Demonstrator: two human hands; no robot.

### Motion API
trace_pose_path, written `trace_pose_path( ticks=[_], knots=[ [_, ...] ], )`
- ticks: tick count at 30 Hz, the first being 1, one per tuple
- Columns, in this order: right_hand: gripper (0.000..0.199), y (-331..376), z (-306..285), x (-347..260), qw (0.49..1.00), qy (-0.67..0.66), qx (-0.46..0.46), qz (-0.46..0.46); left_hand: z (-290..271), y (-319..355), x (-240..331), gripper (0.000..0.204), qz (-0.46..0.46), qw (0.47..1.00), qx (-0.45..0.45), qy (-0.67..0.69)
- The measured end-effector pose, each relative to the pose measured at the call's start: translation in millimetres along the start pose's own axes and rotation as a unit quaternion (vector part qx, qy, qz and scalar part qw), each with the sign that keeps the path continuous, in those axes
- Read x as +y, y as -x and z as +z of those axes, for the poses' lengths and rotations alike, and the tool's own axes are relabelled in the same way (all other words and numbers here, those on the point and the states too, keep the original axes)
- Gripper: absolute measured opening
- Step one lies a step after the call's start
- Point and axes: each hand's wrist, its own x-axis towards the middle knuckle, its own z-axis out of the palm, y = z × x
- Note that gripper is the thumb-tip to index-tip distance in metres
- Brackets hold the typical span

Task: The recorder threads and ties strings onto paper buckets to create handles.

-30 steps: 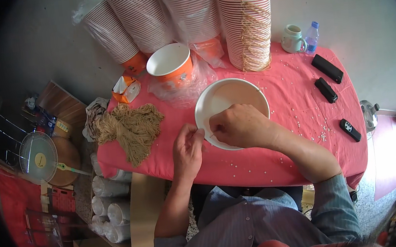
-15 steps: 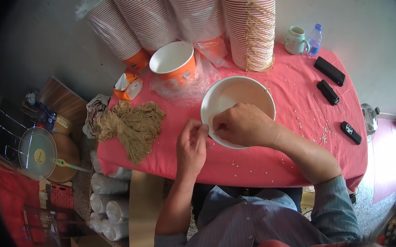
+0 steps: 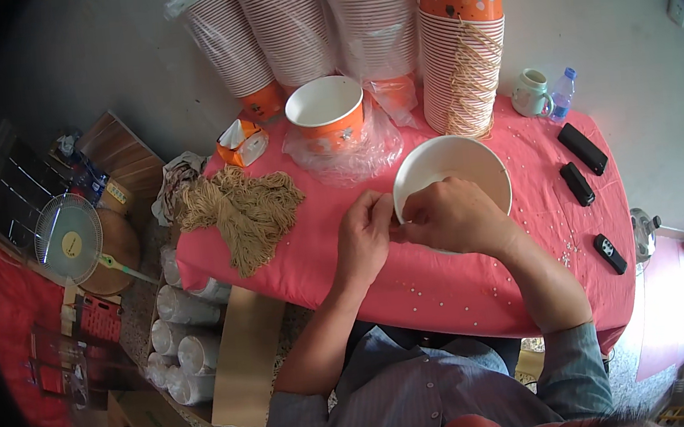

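Note:
A large paper bucket (image 3: 428,159), white inside, stands in front of me on a pink cloth. My left hand (image 3: 366,234) is closed in a pinch at the bucket's left rim, its thumb and forefinger pressed together. Beside it, my right hand (image 3: 461,216) curls over the bucket's near side, with the fingertips drawn together close to the left hand's. Whatever the fingers hold is too small or hidden to make out. Left of my hands lies a bundle of tan string (image 3: 246,215). More tan string (image 3: 474,79) hangs over the tall stack of buckets behind.
Stacked buckets (image 3: 289,31) in clear plastic line the wall, with an orange bucket (image 3: 337,130) in front. A tissue pack (image 3: 243,143) sits left. At right are a mug (image 3: 531,93), a bottle (image 3: 563,94), black devices (image 3: 583,149) and scattered small pale beads (image 3: 567,248).
The whole view has shifted, with the table sitting further right and lower. My right hand has come out from over the bucket's inside to its near-left rim, and its fingertips now meet my left hand's.

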Motion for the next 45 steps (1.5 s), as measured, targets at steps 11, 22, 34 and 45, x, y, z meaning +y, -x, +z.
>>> trace_pose_path(
  ticks=[11, 22, 34, 45],
  knots=[
    [0.026, -13, -11, 45, 0.993, -0.111, 0.021, 0.025, 21, 5, 7, 0.038, 0.12, 0.988, -0.024, -0.097],
    [0.03, -13, -11, 42, 0.99, -0.133, 0.017, 0.048, 25, -1, -5, 0.025, 0.25, 0.93, 0.061, -0.263],
    [0.029, -12, -23, 49, 0.978, -0.203, -0.029, 0.036, -12, -5, 36, 0.015, 0.267, 0.928, 0.118, -0.231],
    [0.013, -15, -13, 52, 0.962, -0.274, -0.002, -0.012, -1, -23, 71, 0.015, 0.317, 0.922, -0.041, -0.221]
  ],
)
